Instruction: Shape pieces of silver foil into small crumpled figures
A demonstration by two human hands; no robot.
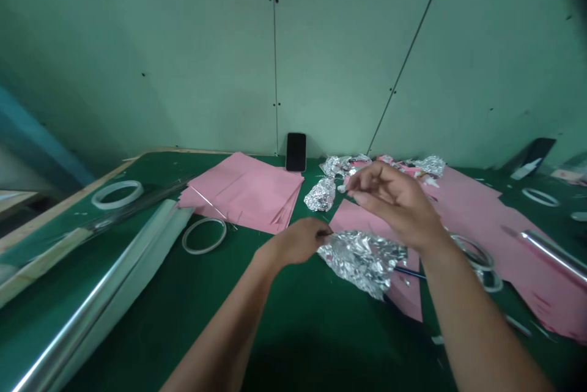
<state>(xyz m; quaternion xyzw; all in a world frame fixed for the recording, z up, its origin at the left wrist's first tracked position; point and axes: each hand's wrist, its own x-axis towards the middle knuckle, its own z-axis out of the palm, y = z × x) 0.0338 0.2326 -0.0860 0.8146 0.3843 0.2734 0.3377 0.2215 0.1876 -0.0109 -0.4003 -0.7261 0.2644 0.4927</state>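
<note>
A crumpled sheet of aluminum foil hangs low over the table, its left end pinched in my left hand. My right hand is raised above the foil with fingers curled and thumb drawn toward them. Beside those fingertips shows a small whitish bit; whether they grip it I cannot make out. Just beyond my left hand lies a lumpy foil-wrapped piece. Under the foil rests a pink paper sheet, with a dark pen-like stick partly covered.
Pink sheets are stacked behind my left hand, near a phone leaning on the wall. Tape rolls lie about. A long silvery roll is at left. Foil scraps and more pink paper sit at right.
</note>
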